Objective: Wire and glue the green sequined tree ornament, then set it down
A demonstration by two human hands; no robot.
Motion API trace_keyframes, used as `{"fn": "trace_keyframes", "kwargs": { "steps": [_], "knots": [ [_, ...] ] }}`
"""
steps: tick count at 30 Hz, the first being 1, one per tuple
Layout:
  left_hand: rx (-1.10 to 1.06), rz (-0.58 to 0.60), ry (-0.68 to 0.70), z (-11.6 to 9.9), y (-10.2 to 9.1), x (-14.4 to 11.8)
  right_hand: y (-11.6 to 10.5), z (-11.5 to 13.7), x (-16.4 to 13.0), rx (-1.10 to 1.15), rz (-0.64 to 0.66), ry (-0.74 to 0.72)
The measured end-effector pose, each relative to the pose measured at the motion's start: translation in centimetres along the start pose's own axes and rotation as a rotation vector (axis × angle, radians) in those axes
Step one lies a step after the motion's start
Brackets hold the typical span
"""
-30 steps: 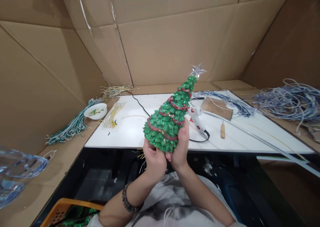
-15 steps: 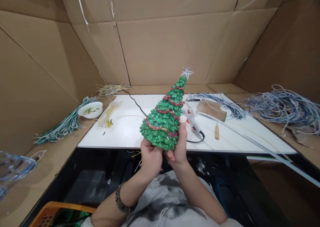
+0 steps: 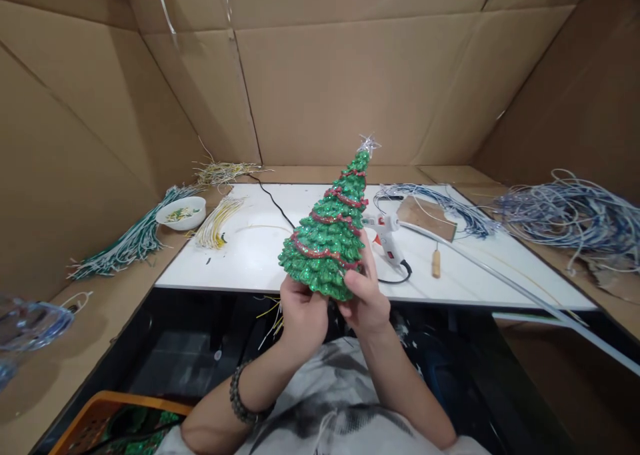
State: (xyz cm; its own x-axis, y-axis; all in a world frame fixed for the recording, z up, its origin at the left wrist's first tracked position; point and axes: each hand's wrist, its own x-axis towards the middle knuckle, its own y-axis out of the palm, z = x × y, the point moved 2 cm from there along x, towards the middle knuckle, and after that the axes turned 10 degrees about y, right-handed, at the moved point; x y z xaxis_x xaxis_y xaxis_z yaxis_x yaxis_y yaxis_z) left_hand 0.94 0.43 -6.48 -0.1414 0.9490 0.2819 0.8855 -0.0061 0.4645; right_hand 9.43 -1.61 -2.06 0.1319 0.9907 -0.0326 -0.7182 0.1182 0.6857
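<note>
Here, head view, one line per item.
Tree: glittered green Christmas tree (image 3: 327,245) with red garlands, held above the near edge of the white board (image 3: 260,255), tilted a little to the right, clear star (image 3: 369,143) at its tip.
Left hand: left hand (image 3: 299,313) curled under the left side of the tree's base, fingers closed on the lowest branches; beaded bracelet (image 3: 241,393) on the wrist.
Right hand: right hand (image 3: 367,301) wrapped round the right side of the base, thumb laid across the lower branches, fingers closed on the tree.
Grip advice: best carried by the base with both hands, as shown; judged wise to keep pressure off the glittered tips and the star.
Glue gun: white glue gun (image 3: 387,236) lying on the board just behind the tree, black cord trailing.
Other tools: wooden-handled tool (image 3: 437,263) and brown card piece (image 3: 425,217) to the right.
Wires: blue-white bundle (image 3: 570,215) far right; green-white bundle (image 3: 125,245) and yellow strands (image 3: 215,225) left.
Bowl: white bowl (image 3: 181,211) beside the green-white bundle.
Crate: orange crate (image 3: 100,425) at lower left.
</note>
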Motion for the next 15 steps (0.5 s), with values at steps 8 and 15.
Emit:
{"fn": "trace_keyframes", "kwargs": {
  "steps": [8,15],
  "knots": [
    [-0.103,0.147,-0.016,-0.7,1.3,-0.1,-0.9,-1.4,0.9,-0.056,0.043,-0.085],
    [-0.14,0.169,-0.039,-0.8,1.4,-0.3,-1.4,-2.5,1.0,-0.186,0.005,-0.272]
  ]
}}
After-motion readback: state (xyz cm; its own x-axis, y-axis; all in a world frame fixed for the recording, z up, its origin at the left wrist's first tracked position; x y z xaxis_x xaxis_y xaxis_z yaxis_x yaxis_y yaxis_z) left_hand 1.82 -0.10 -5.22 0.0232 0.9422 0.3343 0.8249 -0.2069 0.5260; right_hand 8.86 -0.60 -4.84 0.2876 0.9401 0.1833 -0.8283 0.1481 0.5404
